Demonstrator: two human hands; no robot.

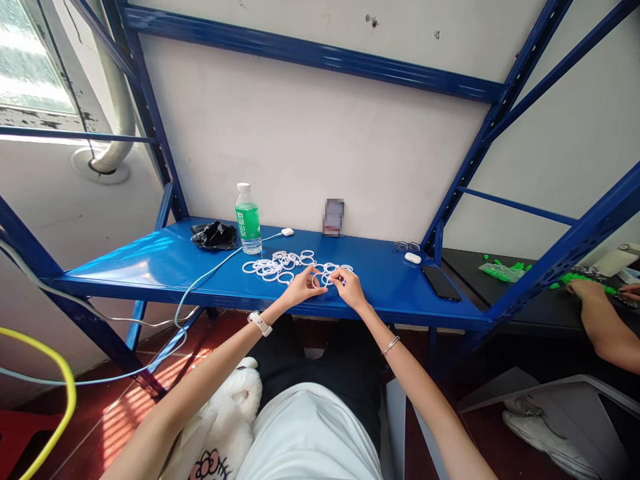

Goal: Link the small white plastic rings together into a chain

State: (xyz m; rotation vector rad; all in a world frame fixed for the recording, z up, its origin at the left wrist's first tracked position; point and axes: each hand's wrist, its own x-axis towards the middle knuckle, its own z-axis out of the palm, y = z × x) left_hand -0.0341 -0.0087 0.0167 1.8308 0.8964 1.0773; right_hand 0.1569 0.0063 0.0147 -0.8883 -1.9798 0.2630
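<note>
Both hands meet over the front part of the blue shelf [165, 257]. My left hand [301, 289] is closed, its thumb and fingers around a thin white ring [314, 281]. The right hand [349, 287] pinches with thumb and forefinger at the right side of that same ring, close to the left fingertips. Just behind and to the left of my hands lies a loose pile of white rings [270, 268]. More of them show behind my right fingers, partly hidden.
A bottle with a green label [249, 222] stands behind the pile, beside a crumpled black bag [214, 235]. A phone [333, 218] leans on the wall. Glasses [404, 246], a white case [413, 258] and a dark phone [440, 283] lie right. Another person's arm [600, 320] reaches over green pieces.
</note>
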